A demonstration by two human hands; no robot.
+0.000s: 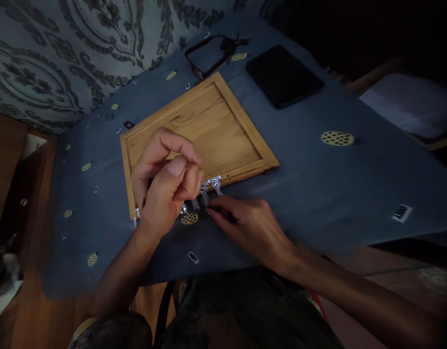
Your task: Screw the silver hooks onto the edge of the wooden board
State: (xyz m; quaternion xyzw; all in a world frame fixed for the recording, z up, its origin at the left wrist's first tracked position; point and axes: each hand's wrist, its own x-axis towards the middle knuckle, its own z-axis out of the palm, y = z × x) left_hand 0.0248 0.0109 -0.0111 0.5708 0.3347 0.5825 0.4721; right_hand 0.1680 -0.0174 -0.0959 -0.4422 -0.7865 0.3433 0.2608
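Note:
A small wooden panel door (pixel 208 131) lies flat on the blue cloth of the table (pixel 317 184). A silver metal hinge (pixel 212 186) sits at the panel's near edge. My left hand (pixel 165 182) hovers above the panel's near corner, its fingers curled and pinched together; what it pinches is too small to make out. My right hand (pixel 248 225) rests on the cloth just right of the hinge, fingertips pressed together against the hinge's dark end. A second bit of metal (pixel 137 213) shows at the panel's left near corner.
A black tablet or phone (pixel 284 75) lies at the far side. Red-framed glasses (pixel 208 55) lie beyond the panel. Small loose bits dot the cloth. A patterned wall (pixel 63 53) rises at the left; a white cushion (pixel 412 104) is at the right.

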